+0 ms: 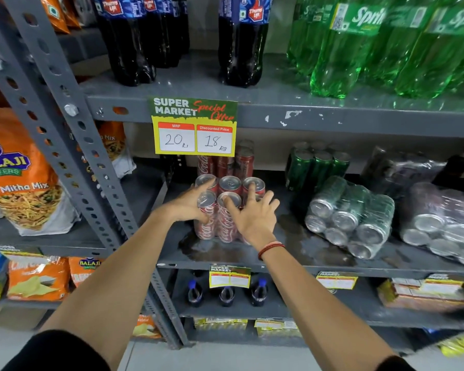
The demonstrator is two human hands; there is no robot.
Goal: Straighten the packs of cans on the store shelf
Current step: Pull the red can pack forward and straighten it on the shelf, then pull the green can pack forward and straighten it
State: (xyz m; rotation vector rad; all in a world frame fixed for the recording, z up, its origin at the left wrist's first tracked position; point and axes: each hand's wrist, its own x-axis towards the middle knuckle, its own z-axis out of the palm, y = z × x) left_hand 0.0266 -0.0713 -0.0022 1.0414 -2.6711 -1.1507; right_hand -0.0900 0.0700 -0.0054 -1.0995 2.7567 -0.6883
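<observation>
A shrink-wrapped pack of red cola cans [220,226] stands upright at the left of the grey middle shelf [292,259]. My left hand [190,203] grips its left side, fingers over the can tops. My right hand [255,212] lies on its right side and top, fingers spread across the lids. Behind it stands another red can pack [233,163]. To the right, a pack of green cans [351,218] lies tipped on its side, can bottoms facing me. A dark purple pack [439,223] also lies on its side at far right.
An upright green can pack [316,167] stands at the back. A price sign [194,127] hangs from the upper shelf edge, just above the red cans. Cola and green soda bottles [359,46] fill the top shelf. Snack bags [19,178] sit on the left rack beyond the grey upright [73,145].
</observation>
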